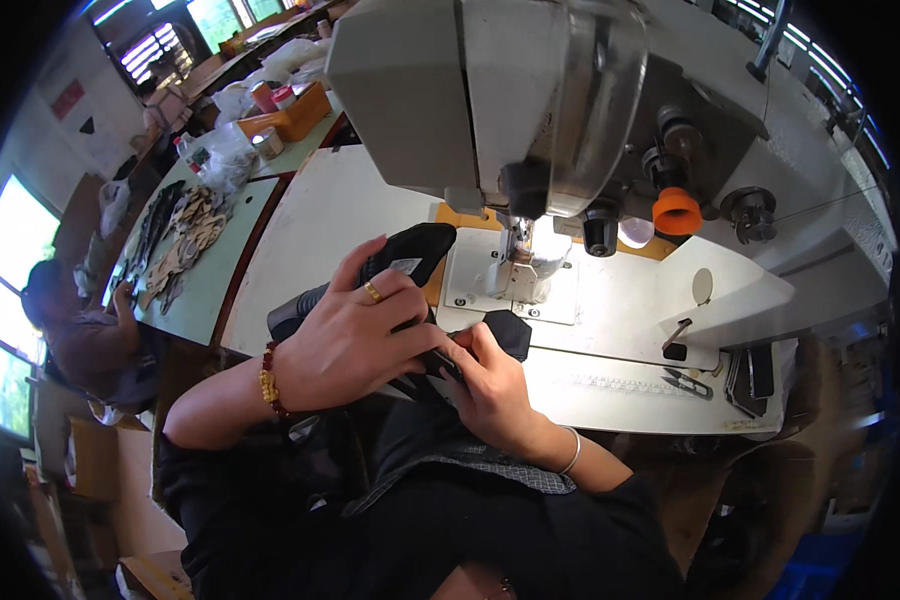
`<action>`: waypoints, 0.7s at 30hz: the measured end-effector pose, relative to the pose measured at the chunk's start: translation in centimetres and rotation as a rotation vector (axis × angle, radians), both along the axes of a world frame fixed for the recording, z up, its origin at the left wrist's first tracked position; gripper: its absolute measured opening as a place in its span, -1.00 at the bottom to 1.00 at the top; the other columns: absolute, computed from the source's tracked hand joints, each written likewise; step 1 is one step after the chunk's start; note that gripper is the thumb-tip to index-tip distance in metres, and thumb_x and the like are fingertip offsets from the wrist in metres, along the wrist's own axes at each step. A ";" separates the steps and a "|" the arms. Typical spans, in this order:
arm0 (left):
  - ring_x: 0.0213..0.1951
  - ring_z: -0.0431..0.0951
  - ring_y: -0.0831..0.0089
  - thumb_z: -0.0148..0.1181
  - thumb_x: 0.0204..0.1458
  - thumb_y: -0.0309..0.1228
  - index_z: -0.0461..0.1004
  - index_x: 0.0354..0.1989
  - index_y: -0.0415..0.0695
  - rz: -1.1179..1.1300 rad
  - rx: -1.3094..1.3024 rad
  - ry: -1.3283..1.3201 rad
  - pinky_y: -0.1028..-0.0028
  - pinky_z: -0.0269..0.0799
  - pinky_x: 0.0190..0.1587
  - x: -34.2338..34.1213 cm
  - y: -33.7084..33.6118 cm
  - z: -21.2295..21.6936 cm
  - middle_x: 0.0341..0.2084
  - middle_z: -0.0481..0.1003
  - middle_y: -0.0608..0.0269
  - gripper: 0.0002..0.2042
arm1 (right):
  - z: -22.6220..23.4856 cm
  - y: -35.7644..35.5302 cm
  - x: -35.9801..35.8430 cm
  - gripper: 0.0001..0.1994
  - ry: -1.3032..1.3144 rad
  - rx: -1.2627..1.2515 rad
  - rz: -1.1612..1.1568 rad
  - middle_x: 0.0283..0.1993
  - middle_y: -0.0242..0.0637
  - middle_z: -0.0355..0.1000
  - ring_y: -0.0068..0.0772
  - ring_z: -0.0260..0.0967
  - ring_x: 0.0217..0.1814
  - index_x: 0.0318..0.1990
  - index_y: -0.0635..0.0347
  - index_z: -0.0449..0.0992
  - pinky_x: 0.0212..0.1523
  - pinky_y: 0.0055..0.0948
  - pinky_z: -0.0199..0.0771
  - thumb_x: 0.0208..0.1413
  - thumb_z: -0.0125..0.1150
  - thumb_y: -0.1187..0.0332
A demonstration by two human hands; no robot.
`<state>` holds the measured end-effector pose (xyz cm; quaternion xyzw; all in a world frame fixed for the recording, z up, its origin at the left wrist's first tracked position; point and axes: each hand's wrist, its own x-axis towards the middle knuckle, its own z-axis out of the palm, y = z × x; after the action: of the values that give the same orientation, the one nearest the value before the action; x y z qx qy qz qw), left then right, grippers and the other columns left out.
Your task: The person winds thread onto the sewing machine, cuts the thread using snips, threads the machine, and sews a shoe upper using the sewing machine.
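In front of the sewing machine's needle area [522, 250], both hands hold a black piece that looks like a shoe upper [422, 248]. My left hand [355, 335] lies over it from the left, its thumb and fingers closed on the material, with the dark toe-like end showing beyond the knuckles. Close beside it, my right hand [492, 385] pinches the edge of the same piece, the fingertips of both hands nearly meeting. A dark flap [508, 334] sticks out past my right hand, just short of the metal needle plate [460, 290]. Some of the piece is hidden under my fingers.
Thread snips [688, 383] and a clear ruler [610, 382] lie on the white machine table to the right. Dark flat items [750, 380] stand at its right end. Leftward, a green table [255, 210] bears cut pieces [185, 235], where another person [90, 335] sits.
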<state>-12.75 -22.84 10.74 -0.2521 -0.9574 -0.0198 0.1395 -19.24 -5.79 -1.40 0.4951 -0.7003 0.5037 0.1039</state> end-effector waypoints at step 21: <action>-0.22 0.37 0.41 0.29 -0.28 -0.46 0.36 -0.56 0.14 -0.144 0.093 0.207 -0.22 -0.07 0.24 1.2 -0.5 -3.8 -0.46 0.28 0.50 -0.79 | 1.3 1.3 -2.5 -0.89 -0.229 -0.158 0.423 -0.42 -0.25 0.37 -0.29 0.41 -0.43 -0.36 0.25 0.48 -0.45 -0.44 0.39 -0.07 0.26 0.56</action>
<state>-11.60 -23.36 6.90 -0.3143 -0.9153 -0.0479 0.2473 -21.71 -4.49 -0.10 0.5606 -0.5467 0.6203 -0.0452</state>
